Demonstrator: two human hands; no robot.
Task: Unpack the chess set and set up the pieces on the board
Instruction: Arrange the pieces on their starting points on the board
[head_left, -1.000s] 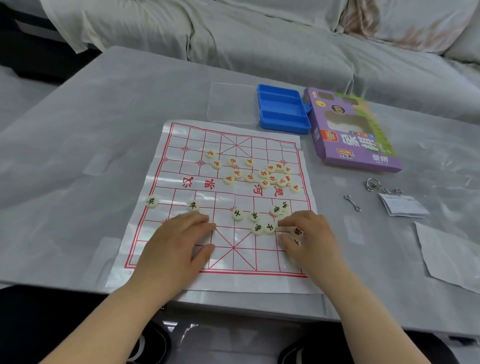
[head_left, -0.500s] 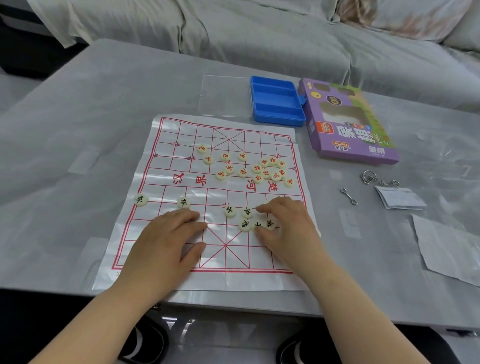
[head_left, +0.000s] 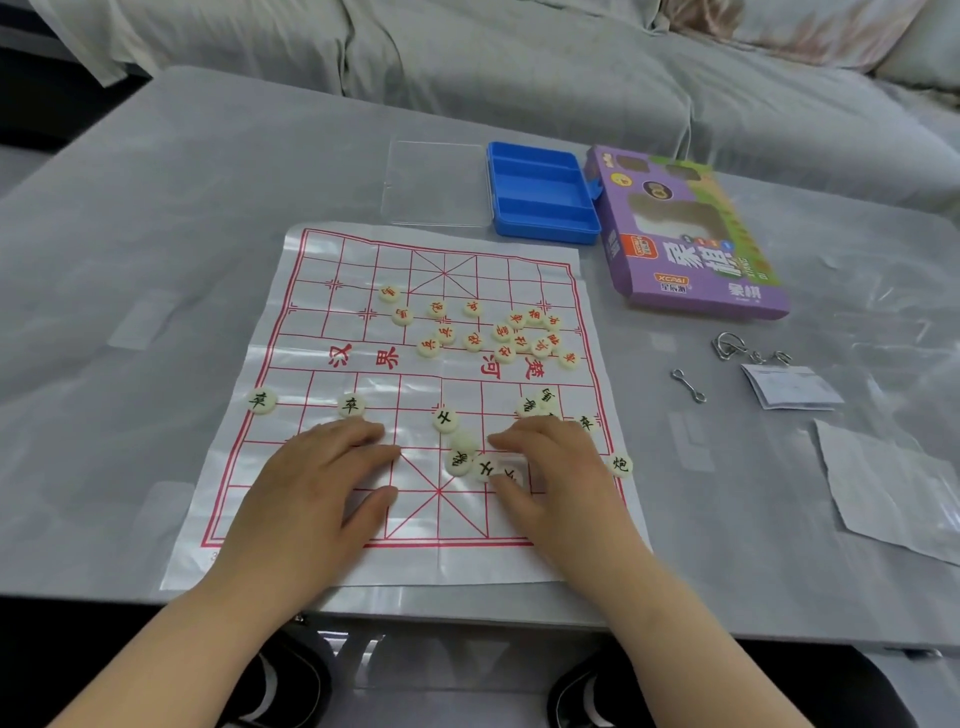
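Observation:
A thin plastic board (head_left: 322, 322) with a red grid lies on the grey table. Several cream discs with red characters (head_left: 501, 332) cluster on its far right half. Black-character discs (head_left: 445, 420) are scattered on the near half; one (head_left: 261, 400) lies off the left edge, another (head_left: 621, 464) at the right edge. My left hand (head_left: 317, 483) rests flat on the near left of the board, fingers together. My right hand (head_left: 558, 467) is spread over the near right, fingertips touching discs (head_left: 485, 469) and hiding some under the palm.
Behind the board lie a clear lid (head_left: 436, 182), an empty blue tray (head_left: 543, 195) and a purple box (head_left: 685, 239). Metal ring puzzles (head_left: 727, 345), a small leaflet (head_left: 789, 387) and a plastic bag (head_left: 893, 493) sit at right. A sofa (head_left: 519, 62) stands beyond the table.
My right hand has slid a little left and back among the black discs, uncovering discs at the right edge. My left hand has stayed in place.

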